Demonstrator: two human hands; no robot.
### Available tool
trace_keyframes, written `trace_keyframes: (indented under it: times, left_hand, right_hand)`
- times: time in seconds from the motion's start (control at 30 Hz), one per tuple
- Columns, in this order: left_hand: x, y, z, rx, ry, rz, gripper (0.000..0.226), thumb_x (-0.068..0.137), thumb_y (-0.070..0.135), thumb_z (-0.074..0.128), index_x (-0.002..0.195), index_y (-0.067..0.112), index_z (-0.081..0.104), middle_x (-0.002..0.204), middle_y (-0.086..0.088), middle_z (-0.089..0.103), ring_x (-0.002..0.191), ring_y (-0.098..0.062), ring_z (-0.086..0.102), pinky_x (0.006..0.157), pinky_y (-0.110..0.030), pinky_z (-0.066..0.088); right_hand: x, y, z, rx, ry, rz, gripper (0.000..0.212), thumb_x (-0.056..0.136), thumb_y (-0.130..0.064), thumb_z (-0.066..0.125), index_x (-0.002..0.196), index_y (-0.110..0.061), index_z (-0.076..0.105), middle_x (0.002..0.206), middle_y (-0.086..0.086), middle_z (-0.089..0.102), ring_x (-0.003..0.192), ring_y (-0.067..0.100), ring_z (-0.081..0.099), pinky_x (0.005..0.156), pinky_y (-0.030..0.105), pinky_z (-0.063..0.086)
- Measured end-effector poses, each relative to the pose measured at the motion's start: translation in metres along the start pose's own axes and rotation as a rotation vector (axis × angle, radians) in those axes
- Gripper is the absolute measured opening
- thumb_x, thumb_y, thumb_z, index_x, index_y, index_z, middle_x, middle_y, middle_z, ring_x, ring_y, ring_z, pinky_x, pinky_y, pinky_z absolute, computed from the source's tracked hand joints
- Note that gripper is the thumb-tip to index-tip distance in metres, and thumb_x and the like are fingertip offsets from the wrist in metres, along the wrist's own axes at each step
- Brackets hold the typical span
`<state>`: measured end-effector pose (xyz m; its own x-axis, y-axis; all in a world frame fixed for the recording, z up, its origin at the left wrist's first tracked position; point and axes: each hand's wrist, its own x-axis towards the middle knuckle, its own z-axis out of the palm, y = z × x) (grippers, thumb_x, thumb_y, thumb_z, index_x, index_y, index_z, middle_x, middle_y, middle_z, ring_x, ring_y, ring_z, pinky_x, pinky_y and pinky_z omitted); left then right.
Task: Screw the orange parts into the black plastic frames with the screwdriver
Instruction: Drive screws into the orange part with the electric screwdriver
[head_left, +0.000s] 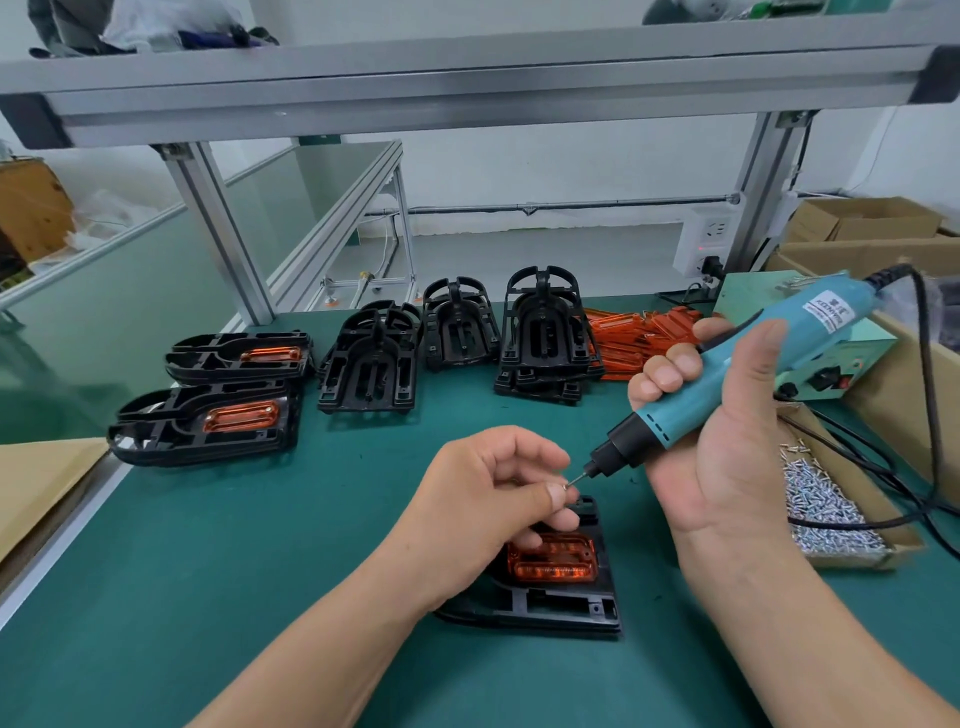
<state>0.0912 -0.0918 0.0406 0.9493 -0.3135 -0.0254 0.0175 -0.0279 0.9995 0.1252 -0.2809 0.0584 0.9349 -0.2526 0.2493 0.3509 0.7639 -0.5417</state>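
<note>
Head view: my right hand (727, 431) wraps the blue electric screwdriver (737, 369), its bit touching a screw (565, 487) pinched by my left hand (488, 483), just above the black frame (561, 610) holding its orange part (553, 564) on the green mat (260, 571). Screw looks slippery. Frame seems light and rigid, so I'd steady its rim.

Bright, even light is falling from overhead, shadows are staying soft, and wide-angle distortion is bending the shelf beam (467, 78).

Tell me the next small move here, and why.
Probably lower the screw onto a hole in the black frame: the left hand pinches it against the bit of the screwdriver, which the right hand holds just above the frame, and the orange part sits in it.
</note>
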Motion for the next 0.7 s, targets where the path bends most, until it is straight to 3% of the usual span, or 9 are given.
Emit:
trace_keyframes:
  times: [0.23, 0.37, 0.57, 0.7]
  left_hand:
    - [-0.001, -0.004, 0.002, 0.078, -0.012, 0.022, 0.019, 0.09, 0.015, 0.073, 0.106, 0.025, 0.072, 0.098, -0.003, 0.081, 0.09, -0.021, 0.079, 0.064, -0.024, 0.058]
    - [0.001, -0.006, 0.003, 0.099, -0.026, 0.035, 0.019, 0.09, 0.02, 0.073, 0.101, 0.036, 0.074, 0.1, 0.0, 0.081, 0.091, -0.018, 0.079, 0.065, -0.022, 0.058]
    - [0.002, -0.011, 0.0, 0.154, -0.065, 0.081, 0.024, 0.093, 0.029, 0.073, 0.11, 0.045, 0.071, 0.107, 0.007, 0.08, 0.095, -0.014, 0.078, 0.068, -0.021, 0.057]
    - [0.004, -0.009, -0.007, 0.235, 0.02, 0.135, 0.02, 0.094, 0.038, 0.067, 0.113, 0.045, 0.07, 0.11, 0.016, 0.078, 0.094, -0.009, 0.077, 0.069, -0.024, 0.057]
  right_hand:
    - [0.001, 0.001, -0.003, 0.002, 0.036, 0.018, 0.034, 0.099, -0.053, 0.059, 0.099, -0.019, 0.059, 0.074, -0.003, 0.045, 0.064, 0.011, 0.046, 0.062, 0.023, 0.047]
    - [0.003, 0.0, -0.006, 0.013, 0.053, 0.028, 0.034, 0.103, -0.052, 0.058, 0.098, -0.018, 0.06, 0.074, -0.003, 0.046, 0.063, 0.01, 0.047, 0.06, 0.023, 0.047]
    - [0.006, 0.001, -0.01, 0.028, 0.082, 0.055, 0.034, 0.104, -0.052, 0.059, 0.096, -0.018, 0.061, 0.072, -0.004, 0.045, 0.061, 0.009, 0.047, 0.058, 0.022, 0.046]
    - [0.007, -0.002, -0.012, 0.019, 0.08, 0.062, 0.033, 0.103, -0.052, 0.061, 0.096, -0.019, 0.062, 0.071, -0.005, 0.047, 0.06, 0.008, 0.048, 0.056, 0.021, 0.046]
